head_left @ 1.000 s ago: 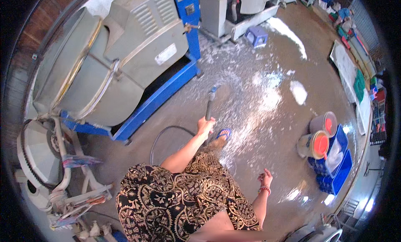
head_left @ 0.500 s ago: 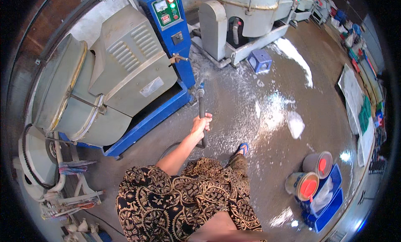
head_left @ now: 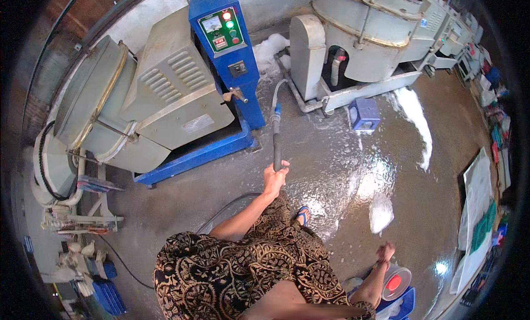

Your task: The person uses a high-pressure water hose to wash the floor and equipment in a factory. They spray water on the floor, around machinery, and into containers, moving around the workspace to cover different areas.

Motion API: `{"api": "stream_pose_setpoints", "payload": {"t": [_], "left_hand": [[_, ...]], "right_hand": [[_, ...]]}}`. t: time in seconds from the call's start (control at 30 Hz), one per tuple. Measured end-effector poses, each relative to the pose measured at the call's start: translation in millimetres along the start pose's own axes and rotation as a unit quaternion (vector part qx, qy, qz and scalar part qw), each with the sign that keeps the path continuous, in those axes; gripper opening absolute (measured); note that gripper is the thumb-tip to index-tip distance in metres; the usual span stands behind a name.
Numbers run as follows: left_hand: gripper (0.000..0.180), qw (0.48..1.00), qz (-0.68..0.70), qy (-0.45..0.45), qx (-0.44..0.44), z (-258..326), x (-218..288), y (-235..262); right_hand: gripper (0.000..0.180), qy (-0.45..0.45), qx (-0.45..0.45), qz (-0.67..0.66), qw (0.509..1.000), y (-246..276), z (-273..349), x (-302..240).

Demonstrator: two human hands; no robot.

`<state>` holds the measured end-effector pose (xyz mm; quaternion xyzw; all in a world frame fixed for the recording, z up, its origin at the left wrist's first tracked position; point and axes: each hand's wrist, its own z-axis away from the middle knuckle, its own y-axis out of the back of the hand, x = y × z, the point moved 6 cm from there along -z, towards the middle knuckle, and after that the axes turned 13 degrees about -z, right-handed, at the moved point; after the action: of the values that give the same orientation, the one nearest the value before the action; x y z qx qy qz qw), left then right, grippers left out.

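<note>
My left hand (head_left: 274, 180) is wrapped round a dark hose (head_left: 277, 149), held out ahead of me over the wet floor. A blue fitting (head_left: 276, 109) sits at the hose's far end. From it a pale stream of water (head_left: 280, 87) arcs toward the base of the far grey machine (head_left: 307, 55). My right hand (head_left: 386, 252) is off to the right, above a grey bucket (head_left: 402, 276) with a red-orange scoop (head_left: 394, 282) in it. It holds nothing that I can see, its fingers loosely apart.
A large grey drum machine (head_left: 176, 94) on a blue base stands left, beside a blue control cabinet (head_left: 243, 99) with lit lamps. A small blue stool (head_left: 364, 115) stands near white foam (head_left: 415, 121). A foam clump (head_left: 381, 212) lies nearer. Wet floor shines between. A white sheet (head_left: 472, 209) lines the right.
The hose has swung with my view, and its water stream now shows against the far machine's base. My right arm has come into view over the buckets. The stool appears lower in the view.
</note>
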<state>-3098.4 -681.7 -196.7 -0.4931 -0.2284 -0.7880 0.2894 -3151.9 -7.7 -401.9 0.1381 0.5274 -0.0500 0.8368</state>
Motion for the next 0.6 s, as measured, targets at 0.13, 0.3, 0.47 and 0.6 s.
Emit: {"api": "stream_pose_setpoints", "payload": {"t": [0.13, 0.3, 0.47, 0.6], "left_hand": [[0.013, 1.000, 0.020, -0.013, 0.017, -26.1, 11.4, -26.7], [0.013, 0.999, 0.034, -0.014, 0.028, -77.3, 42.6, -48.3], [0.014, 0.998, 0.060, -0.011, 0.024, -156.7, 85.7, -61.5], [0.015, 0.997, 0.070, -0.016, 0.029, -204.8, 106.9, -69.2]], "right_hand": [[0.036, -0.057, -0.039, -0.057, 0.996, -130.4, -83.2, -88.2], [0.034, 0.026, -0.248, 0.167, 0.954, -322.7, -98.1, -93.0], [0.028, -0.080, -0.288, 0.205, 0.932, -380.1, -116.7, -22.7], [0.032, -0.217, -0.238, 0.088, 0.943, -353.4, -94.9, 18.0]]}}
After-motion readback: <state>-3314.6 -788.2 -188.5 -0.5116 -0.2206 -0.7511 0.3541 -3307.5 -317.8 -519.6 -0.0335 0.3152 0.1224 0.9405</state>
